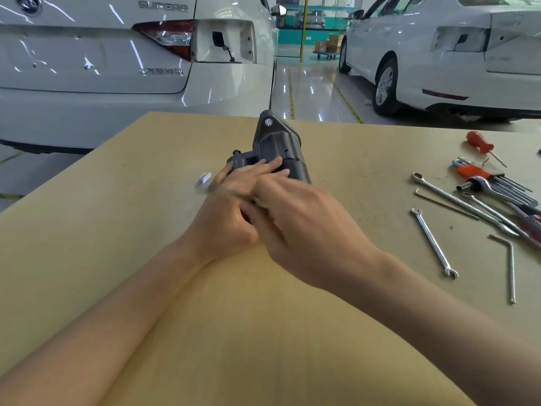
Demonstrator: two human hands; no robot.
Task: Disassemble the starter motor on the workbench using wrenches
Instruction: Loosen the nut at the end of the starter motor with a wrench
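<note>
Hidden and blurred around the starter motor (275, 148)

Both hands cover its near end; a small silvery thing (204, 180) just left of it is motion-blurred; what the right hand (295, 218) holds cannot be told.

A tan workbench (263, 332) carries the starter motor (275, 148) — wrenches (434, 243) and a red screwdriver (480, 143) rightward.
</note>
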